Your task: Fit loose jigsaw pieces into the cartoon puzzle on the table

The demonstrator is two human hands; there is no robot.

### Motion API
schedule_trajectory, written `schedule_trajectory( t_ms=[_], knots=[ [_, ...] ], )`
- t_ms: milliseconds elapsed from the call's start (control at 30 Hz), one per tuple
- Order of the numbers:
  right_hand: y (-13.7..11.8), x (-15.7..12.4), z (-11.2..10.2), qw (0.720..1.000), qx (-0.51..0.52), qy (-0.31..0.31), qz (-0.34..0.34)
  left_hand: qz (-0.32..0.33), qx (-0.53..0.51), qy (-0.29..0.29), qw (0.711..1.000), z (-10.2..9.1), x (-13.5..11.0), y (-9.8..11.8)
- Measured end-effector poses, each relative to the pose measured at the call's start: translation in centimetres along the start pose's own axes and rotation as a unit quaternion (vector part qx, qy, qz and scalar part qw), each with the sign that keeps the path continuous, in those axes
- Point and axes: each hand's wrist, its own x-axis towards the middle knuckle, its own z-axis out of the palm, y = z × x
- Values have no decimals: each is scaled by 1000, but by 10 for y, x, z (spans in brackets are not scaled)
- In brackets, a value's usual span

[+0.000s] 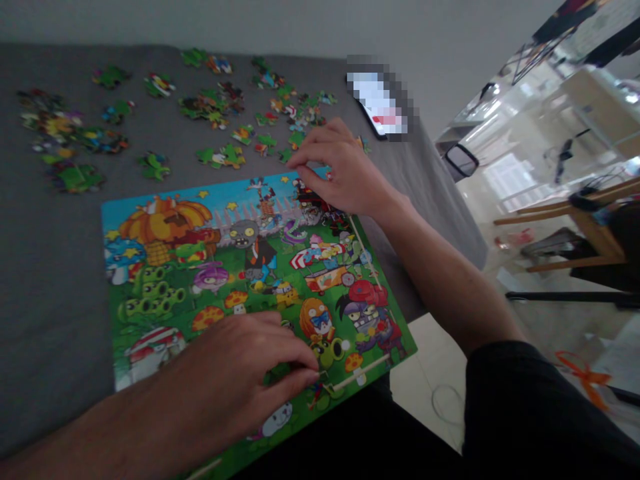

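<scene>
A picture puzzle board (165, 313) with cartoon plants and zombies lies at an angle on the grey cloth, largely covered with its picture. My left hand (245, 370) rests over its lower part, fingers curled, thumb and index tips meeting near the green pea-shooter figure. Whatever those tips hold, if anything, is hidden. Over the top right corner of the board is my right hand (345, 167). Its thumb and index finger close together at the board's upper edge, beside a small green puzzle piece (285, 155). Whether a piece is between them I cannot make out.
Loose puzzle pieces lie beyond the board, with a heap (55, 123) at far left and a cluster (213, 107) in the middle. A phone (377, 107) lies at the back right. Past the grey cloth's (440, 200) right edge stands a wooden chair (595, 227).
</scene>
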Motion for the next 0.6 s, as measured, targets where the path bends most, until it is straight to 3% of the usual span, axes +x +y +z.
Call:
schedule_trajectory(
  t_ms=[200, 600],
  knots=[
    [1, 0, 0, 1000, 6, 7, 12, 22, 45, -10, 999, 10, -2, 0],
    [3, 0, 3, 1000, 28, 9, 5, 90, 106, 50, 989, 18, -5, -3]
  ],
)
